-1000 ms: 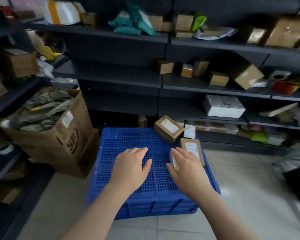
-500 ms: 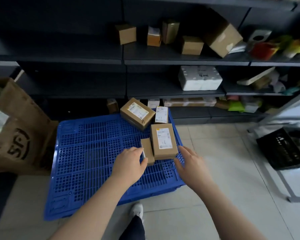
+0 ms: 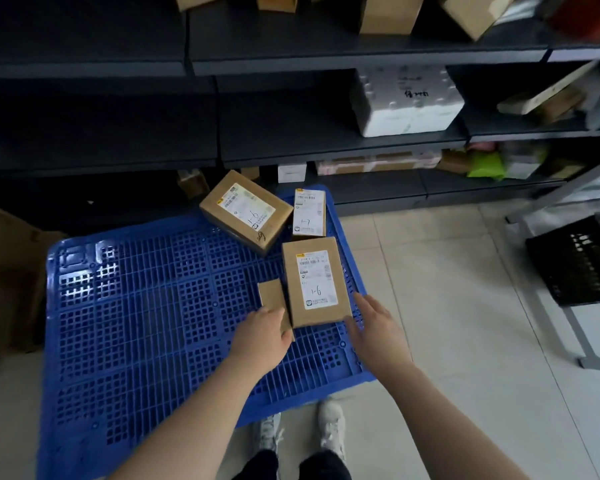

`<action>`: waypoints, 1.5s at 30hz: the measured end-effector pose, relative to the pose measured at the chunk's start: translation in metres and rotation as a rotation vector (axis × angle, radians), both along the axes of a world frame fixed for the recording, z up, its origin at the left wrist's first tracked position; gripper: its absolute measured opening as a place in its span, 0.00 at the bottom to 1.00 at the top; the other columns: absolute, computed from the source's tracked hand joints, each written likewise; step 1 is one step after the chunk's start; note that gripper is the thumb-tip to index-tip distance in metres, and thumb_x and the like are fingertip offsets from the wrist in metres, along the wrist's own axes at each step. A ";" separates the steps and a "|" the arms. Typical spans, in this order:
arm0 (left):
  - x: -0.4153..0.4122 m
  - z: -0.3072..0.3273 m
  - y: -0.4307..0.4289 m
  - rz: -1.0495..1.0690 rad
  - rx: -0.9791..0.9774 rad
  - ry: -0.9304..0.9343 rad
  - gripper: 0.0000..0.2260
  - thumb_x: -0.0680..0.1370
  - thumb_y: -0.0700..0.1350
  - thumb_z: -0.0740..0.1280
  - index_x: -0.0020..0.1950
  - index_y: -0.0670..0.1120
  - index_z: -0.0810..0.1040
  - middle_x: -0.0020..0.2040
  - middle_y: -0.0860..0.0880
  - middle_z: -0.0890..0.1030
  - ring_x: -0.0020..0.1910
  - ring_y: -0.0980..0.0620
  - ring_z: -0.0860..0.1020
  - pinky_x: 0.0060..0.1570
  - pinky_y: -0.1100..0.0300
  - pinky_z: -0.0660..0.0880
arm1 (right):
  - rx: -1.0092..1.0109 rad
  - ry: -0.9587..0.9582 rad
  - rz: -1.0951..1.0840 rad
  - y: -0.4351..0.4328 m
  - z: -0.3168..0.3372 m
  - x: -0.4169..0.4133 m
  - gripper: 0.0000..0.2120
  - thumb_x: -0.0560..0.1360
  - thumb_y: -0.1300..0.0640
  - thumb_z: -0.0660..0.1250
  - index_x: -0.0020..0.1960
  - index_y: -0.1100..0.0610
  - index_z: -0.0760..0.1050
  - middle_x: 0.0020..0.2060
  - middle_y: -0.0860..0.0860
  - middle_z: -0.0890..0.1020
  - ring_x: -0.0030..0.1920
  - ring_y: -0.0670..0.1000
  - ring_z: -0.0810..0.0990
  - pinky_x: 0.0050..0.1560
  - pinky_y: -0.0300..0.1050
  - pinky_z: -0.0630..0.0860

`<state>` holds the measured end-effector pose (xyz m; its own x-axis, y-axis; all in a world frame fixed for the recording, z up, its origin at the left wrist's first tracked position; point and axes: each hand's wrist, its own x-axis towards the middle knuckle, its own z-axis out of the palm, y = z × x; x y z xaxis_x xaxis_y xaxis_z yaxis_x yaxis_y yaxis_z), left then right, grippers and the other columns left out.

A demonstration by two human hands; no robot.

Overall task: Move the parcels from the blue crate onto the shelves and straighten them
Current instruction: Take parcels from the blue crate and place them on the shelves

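A blue crate [image 3: 146, 306] lies on the floor, its slatted surface facing up. Several cardboard parcels rest on its right part: a near labelled box [image 3: 314, 282], a small plain box [image 3: 272, 299] beside it, a larger labelled box [image 3: 245, 211] farther back, and a thin labelled packet [image 3: 309, 213]. My left hand [image 3: 262, 336] touches the near end of the small plain box. My right hand [image 3: 374, 329] is open at the right near corner of the near labelled box. Dark shelves [image 3: 326, 147] stand behind the crate.
A white foam box [image 3: 406, 102] and several cardboard boxes sit on the shelves. A brown paper sack [image 3: 11, 271] stands left of the crate. A black crate [image 3: 582, 261] under a metal frame is at the right. My shoes [image 3: 302, 431] are by the crate's near edge.
The view has tilted down and closer to the crate. Both hands have reached forward to the two nearest boxes, the left one now on the small plain box.
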<state>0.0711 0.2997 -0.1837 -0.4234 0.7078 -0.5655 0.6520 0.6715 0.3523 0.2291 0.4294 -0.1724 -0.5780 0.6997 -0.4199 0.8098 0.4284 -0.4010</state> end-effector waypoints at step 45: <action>0.089 0.222 -0.114 1.118 0.675 0.265 0.37 0.73 0.55 0.69 0.75 0.62 0.50 0.60 0.57 0.64 0.58 0.58 0.71 0.59 0.57 0.72 | 0.065 0.593 0.770 -0.082 0.215 -0.056 0.24 0.76 0.45 0.60 0.69 0.36 0.55 0.54 0.39 0.72 0.42 0.42 0.76 0.34 0.42 0.77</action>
